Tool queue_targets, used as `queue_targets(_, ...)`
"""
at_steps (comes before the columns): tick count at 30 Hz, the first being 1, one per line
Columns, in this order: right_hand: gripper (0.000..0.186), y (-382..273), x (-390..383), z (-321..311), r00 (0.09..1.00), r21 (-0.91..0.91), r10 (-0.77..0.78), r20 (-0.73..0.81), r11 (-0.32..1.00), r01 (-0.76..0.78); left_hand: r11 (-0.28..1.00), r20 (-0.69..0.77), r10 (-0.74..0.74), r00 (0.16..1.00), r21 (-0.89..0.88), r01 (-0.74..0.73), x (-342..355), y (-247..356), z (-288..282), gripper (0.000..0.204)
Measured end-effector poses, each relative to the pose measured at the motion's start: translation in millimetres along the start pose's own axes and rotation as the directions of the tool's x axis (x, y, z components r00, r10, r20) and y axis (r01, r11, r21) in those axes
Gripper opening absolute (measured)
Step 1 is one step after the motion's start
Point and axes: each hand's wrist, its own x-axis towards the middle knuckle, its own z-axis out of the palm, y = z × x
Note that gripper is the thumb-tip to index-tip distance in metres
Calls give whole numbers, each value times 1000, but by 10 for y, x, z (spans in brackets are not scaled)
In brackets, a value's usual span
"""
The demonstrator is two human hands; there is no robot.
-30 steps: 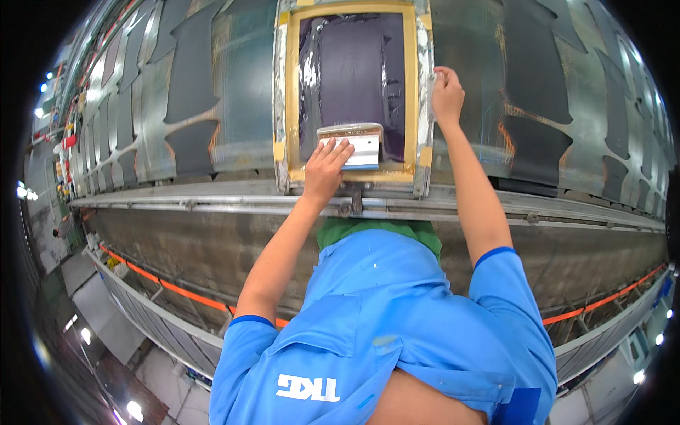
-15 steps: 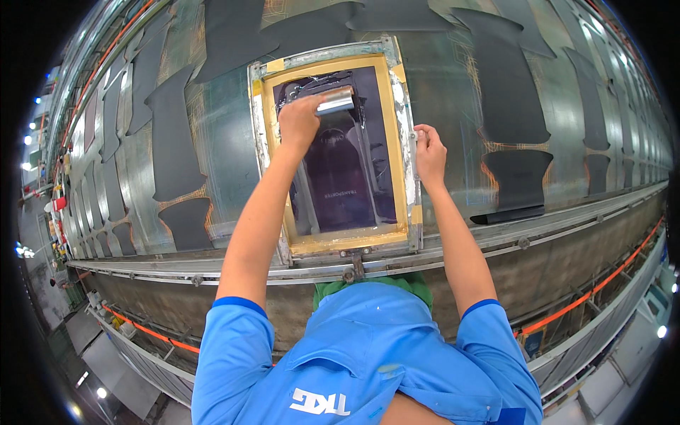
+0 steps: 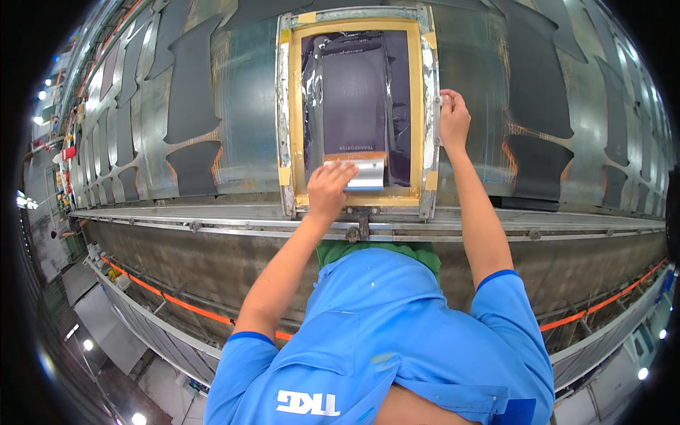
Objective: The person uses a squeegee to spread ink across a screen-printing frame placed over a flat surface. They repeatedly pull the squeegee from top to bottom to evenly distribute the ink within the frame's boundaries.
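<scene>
Head view: left fingers [image 3: 344, 170] grasp the squeegee [image 3: 369, 174], right fingers [image 3: 455, 101] curl at the right frame edge [image 3: 429, 127], grip unclear; uneven pressure could streak ink [image 3: 314, 95].

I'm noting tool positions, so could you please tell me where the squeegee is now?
In the head view, the squeegee is in the left hand, at the near end of the yellow-bordered frame.
</scene>
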Motion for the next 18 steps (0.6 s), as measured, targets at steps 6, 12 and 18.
queue_targets(6, 21, -94, -44, -96, 998, -7, 65, 27, 998, -65, 977, 70, -186, 980, -97, 192, 1861, -769, 112, 41)
queue_targets(12, 20, -58, -75, -70, 999, 69, 42, 14, 997, -43, 991, 70, -124, 990, 50, 121, 2647, -1021, 253, 34)
queue_targets(18, 20, 29, -30, -46, 1000, 40, -19, -20, 999, 20, 1000, -32, -6, 999, -14, 6, 1626, -669, 279, 34)
